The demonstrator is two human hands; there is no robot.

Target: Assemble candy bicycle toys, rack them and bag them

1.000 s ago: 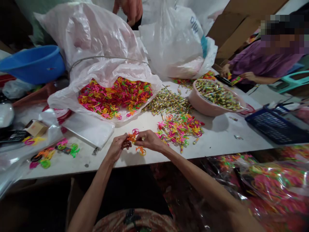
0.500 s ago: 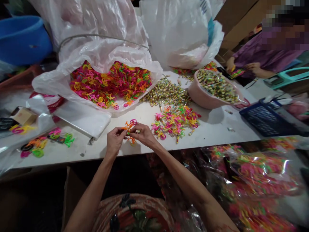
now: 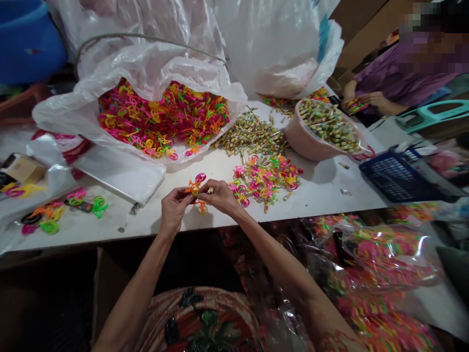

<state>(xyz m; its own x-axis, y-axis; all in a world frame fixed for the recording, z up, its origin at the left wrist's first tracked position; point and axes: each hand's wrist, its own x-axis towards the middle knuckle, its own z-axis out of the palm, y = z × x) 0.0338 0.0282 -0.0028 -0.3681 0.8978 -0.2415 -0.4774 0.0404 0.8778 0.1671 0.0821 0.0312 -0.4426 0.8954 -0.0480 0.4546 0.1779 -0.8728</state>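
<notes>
The fingers of the left hand [image 3: 172, 210] are closed on an orange plastic piece [image 3: 192, 189] over the white surface [image 3: 146, 222]; those of the right hand [image 3: 222, 198] meet them there, narrowly pinched, with a small patterned tube [image 3: 211, 190] in their grip. Farther out lie a mixed heap [image 3: 266, 181], a pink basin [image 3: 306, 145] and an open bag [image 3: 54, 111].

Head-worn at the near side of the white worktable [image 3: 326, 193], the single camera looks forward and down across it from close above.
</notes>
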